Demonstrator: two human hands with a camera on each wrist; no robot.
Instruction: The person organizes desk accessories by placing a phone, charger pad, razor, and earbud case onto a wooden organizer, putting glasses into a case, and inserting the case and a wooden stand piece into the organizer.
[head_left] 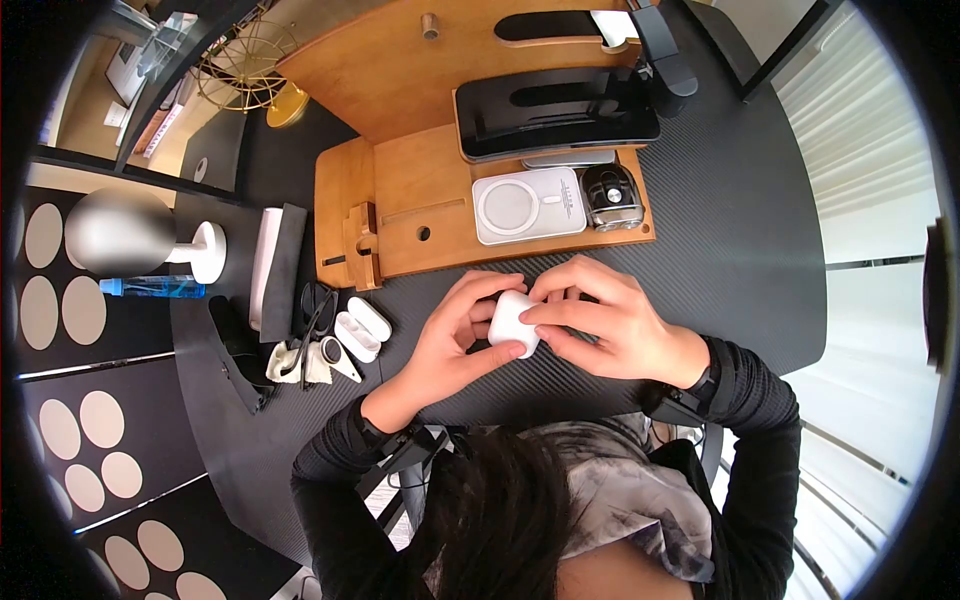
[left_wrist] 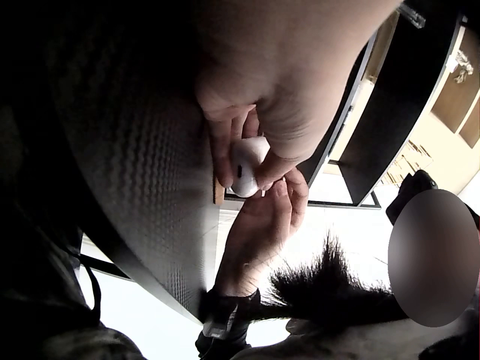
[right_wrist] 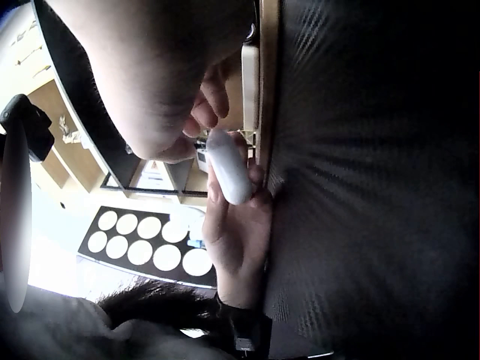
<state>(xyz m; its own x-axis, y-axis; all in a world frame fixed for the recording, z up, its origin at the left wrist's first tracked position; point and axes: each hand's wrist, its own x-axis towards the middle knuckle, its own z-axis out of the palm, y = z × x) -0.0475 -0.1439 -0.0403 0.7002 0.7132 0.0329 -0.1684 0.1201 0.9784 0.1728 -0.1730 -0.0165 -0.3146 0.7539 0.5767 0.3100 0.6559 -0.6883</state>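
Note:
A white rounded earbud case [head_left: 511, 325] is held up between both hands, above the front part of the dark desk. My left hand [head_left: 452, 328] grips its left side, with the thumb along the lower edge and the fingers behind. From the other side my right hand [head_left: 612, 322] pinches the right edge with curled fingers. A small dark slot shows on the case [left_wrist: 251, 159] in the left wrist view. Edge-on in the right wrist view, the case [right_wrist: 229, 169] looks like a smooth capsule. A second white case [head_left: 362, 330], lid up, lies left of the hands.
Behind the hands stands a wooden organizer [head_left: 440, 262] bearing a white charging pad [head_left: 530, 206], a black-and-silver shaver-like device [head_left: 612, 195] and a black glossy case [head_left: 560, 112]. Glasses [head_left: 318, 308], a grey pouch [head_left: 284, 270] and a blue bottle [head_left: 155, 288] are at left.

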